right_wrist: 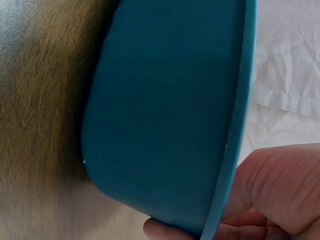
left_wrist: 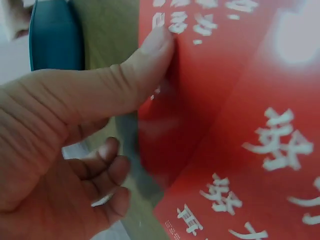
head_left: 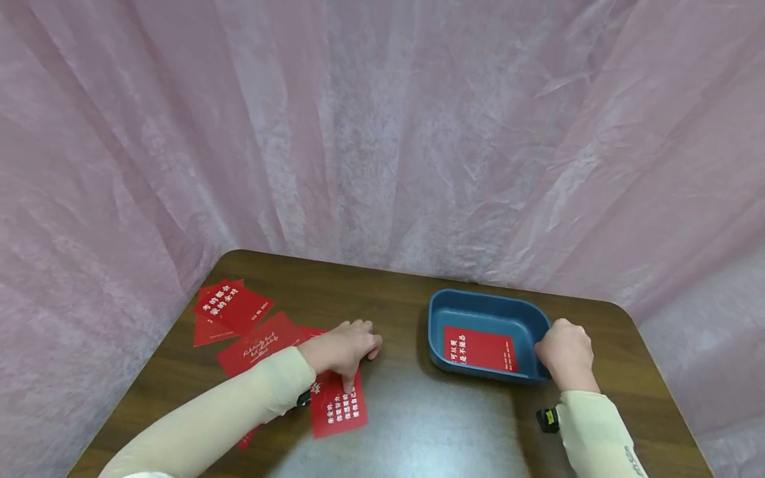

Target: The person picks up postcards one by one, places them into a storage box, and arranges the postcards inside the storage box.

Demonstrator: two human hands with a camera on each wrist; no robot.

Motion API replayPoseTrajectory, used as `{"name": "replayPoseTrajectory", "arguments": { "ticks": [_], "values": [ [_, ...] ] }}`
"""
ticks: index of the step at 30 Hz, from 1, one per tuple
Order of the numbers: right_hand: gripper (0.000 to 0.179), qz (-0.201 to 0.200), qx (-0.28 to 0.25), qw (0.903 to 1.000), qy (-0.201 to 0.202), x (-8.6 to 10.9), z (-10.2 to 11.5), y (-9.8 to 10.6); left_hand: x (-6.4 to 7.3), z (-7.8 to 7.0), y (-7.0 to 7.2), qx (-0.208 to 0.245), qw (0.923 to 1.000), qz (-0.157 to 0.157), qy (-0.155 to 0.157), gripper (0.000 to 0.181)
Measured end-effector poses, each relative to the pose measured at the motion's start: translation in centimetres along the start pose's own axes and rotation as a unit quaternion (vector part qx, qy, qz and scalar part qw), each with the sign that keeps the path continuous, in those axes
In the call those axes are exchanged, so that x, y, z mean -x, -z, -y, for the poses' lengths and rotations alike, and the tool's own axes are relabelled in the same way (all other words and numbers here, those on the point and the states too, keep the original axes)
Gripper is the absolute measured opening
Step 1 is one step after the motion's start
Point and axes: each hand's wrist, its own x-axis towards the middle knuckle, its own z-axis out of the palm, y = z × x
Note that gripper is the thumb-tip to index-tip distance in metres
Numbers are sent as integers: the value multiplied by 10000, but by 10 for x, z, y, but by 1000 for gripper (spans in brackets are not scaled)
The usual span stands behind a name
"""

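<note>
My left hand (head_left: 345, 346) reaches over a red card (head_left: 337, 419) printed with white characters. In the left wrist view its thumb (left_wrist: 150, 55) lies on the card's face near one edge, while the other fingers extend loosely past that edge, off the card. Part of the card is hidden under the hand in the head view. On the right, a blue plastic basin (head_left: 478, 302) sits on the table, its right end gripped by my right hand (head_left: 564, 350). The right wrist view shows fingers outside the rim (right_wrist: 235, 130). Inside the basin lies another red card (head_left: 481, 350).
More red cards lie left of the left hand: an overlapping group (head_left: 239, 309) at the far left and one with script lettering (head_left: 263, 342) nearer. The wooden table (head_left: 382, 292) has rounded back corners, and a pink curtain (head_left: 370, 133) hangs behind it.
</note>
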Motion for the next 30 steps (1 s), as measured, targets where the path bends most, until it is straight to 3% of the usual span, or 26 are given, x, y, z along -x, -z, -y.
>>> {"name": "replayPoseTrajectory", "arguments": {
  "ticks": [6, 11, 15, 18, 20, 22, 25, 27, 30],
  "values": [
    [37, 55, -11, 10000, -59, -1, 2, 1, -22, 15, 4, 145, 9966, -804, -94, 54],
    [34, 90, -17, 9999, -56, -1, 1, 0, -40, 24, 8, 619, 9940, -862, -252, 36],
    [32, 47, -24, 10000, -40, -1, 0, -1, -49, 24, 10, 799, 9902, -1122, -233, 21],
    [30, 79, -41, 9999, -46, -1, -1, -2, -50, 18, 10, 521, 9839, -1664, 403, 15],
    [31, 76, -46, 10000, -35, -1, -1, -2, -47, 11, 9, 210, 9721, -2028, 1162, 18],
    [32, 57, -43, 10000, -25, -2, -2, -1, -44, 3, 8, -42, 9559, -2191, 1956, 24],
    [33, -39, 4, 10000, -7, -2, -2, 1, -38, -12, 4, -314, 9400, -1867, 2837, 37],
    [34, -50, 28, 10000, -7, -2, -1, 0, -35, -21, 0, -526, 9387, -1406, 3102, 53],
    [33, 1, -8, 10000, -12, -1, -1, -1, -34, -29, -8, -769, 9387, -970, 3217, 72]
  ]
}}
